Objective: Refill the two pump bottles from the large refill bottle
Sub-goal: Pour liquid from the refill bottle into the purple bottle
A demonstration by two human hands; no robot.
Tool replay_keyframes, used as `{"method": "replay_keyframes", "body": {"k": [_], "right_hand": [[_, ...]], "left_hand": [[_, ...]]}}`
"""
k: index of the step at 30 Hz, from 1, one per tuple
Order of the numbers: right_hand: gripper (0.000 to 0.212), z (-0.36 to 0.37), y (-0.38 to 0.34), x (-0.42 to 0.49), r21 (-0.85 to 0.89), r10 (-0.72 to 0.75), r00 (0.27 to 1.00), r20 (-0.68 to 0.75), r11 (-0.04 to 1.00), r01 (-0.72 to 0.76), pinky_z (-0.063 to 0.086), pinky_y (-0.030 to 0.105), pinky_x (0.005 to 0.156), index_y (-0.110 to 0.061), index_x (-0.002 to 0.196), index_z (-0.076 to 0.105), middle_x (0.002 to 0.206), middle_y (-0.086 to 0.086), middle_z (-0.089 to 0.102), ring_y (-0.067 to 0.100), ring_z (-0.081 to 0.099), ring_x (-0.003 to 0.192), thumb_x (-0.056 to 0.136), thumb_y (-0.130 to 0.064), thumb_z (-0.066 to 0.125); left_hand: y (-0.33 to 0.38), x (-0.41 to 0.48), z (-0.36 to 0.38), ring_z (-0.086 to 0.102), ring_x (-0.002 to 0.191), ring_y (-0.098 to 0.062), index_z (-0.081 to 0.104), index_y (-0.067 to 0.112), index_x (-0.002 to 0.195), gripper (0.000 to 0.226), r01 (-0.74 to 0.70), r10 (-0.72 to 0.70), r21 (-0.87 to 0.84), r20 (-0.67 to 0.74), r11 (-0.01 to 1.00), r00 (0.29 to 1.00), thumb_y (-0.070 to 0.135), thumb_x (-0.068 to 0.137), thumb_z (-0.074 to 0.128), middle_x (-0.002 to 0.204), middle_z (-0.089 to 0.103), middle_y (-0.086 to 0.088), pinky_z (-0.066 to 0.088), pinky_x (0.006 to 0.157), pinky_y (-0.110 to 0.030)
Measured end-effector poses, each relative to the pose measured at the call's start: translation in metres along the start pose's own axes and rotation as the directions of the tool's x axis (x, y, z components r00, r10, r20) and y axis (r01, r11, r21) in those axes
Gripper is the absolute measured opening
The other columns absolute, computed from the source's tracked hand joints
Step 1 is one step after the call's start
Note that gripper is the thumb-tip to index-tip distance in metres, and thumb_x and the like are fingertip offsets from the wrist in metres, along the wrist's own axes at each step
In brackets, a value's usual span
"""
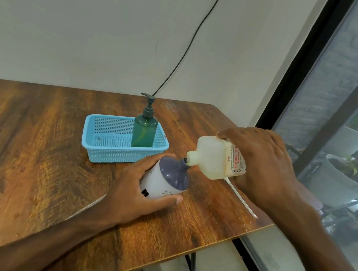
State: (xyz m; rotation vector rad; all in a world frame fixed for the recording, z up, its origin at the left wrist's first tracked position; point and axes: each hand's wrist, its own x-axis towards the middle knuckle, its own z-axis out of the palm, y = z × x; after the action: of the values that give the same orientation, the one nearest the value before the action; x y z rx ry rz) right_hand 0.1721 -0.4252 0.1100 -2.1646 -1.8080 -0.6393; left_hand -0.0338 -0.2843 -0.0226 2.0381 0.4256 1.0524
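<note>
— Where are we pouring?
— Centre frame: fingers of our right hand [266,167] are clamping the tilted refill bottle [211,158], its mouth at the neck of the purple-topped bottle [168,180], which our left hand [139,194] is gripping.
— And the green pump bottle [144,133]?
— It's standing in the blue basket [105,152].

Your wooden tabletop [32,148] is dark brown with strong grain, its far edge against the wall and its right edge by the window. A blue mesh basket [110,153] sits on it toward the back, right of centre. A thin white tube [242,199] lies slanted near the right edge, apart from the basket.
</note>
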Motion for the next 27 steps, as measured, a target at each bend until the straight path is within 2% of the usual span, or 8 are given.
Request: {"method": "replay_keyframes", "body": {"k": [4,9,14,27], "right_hand": [[0.073,0.0003,0.0004,0.0002,-0.007,-0.010,1.000,-0.014,1.000,0.010,0.032,0.053,0.113,-0.033,0.132,0.056,0.132,-0.001,0.065,0.027,0.053,0.131,0.067,-0.030,0.090],[0.071,0.0000,-0.0001,0.0006,-0.014,-0.022,0.999,-0.025,1.000,0.022,0.033,0.054,0.112,-0.032,0.131,0.057,0.129,0.000,0.066,0.028,0.054,0.129,0.067,-0.030,0.090],[0.070,-0.0003,-0.0005,0.0019,-0.028,-0.033,0.999,-0.021,0.999,0.033,0.034,0.053,0.112,-0.034,0.130,0.056,0.128,-0.002,0.066,0.026,0.054,0.129,0.069,-0.033,0.088],[0.065,-0.0008,-0.0003,0.0038,-0.020,-0.039,0.999,-0.021,0.999,0.038,0.034,0.053,0.112,-0.034,0.128,0.057,0.128,-0.002,0.066,0.026,0.055,0.128,0.071,-0.035,0.087]], "left_hand": [[-0.0010,-0.0002,0.0000,0.066,0.122,-0.009,0.059,0.036,0.140,0.080,0.011,-0.011,0.010,0.005,1.000,1.000,0.049,0.070,0.095,0.130,0.069,0.020,0.059,0.098,-0.030],[0.0008,-0.0005,-0.0007,0.064,0.123,-0.005,0.056,0.045,0.137,0.078,0.018,-0.018,-0.002,0.003,1.000,1.000,0.058,0.069,0.092,0.132,0.066,0.026,0.056,0.097,-0.019],[0.0007,-0.0001,-0.0009,0.066,0.122,-0.007,0.059,0.038,0.139,0.079,0.014,-0.014,-0.009,0.002,1.000,1.000,0.052,0.070,0.094,0.131,0.068,0.023,0.057,0.098,-0.022],[0.0014,-0.0002,0.0000,0.065,0.122,-0.003,0.058,0.040,0.138,0.080,0.026,-0.026,-0.018,0.001,0.999,1.000,0.053,0.068,0.093,0.130,0.067,0.026,0.055,0.096,-0.016]]}}
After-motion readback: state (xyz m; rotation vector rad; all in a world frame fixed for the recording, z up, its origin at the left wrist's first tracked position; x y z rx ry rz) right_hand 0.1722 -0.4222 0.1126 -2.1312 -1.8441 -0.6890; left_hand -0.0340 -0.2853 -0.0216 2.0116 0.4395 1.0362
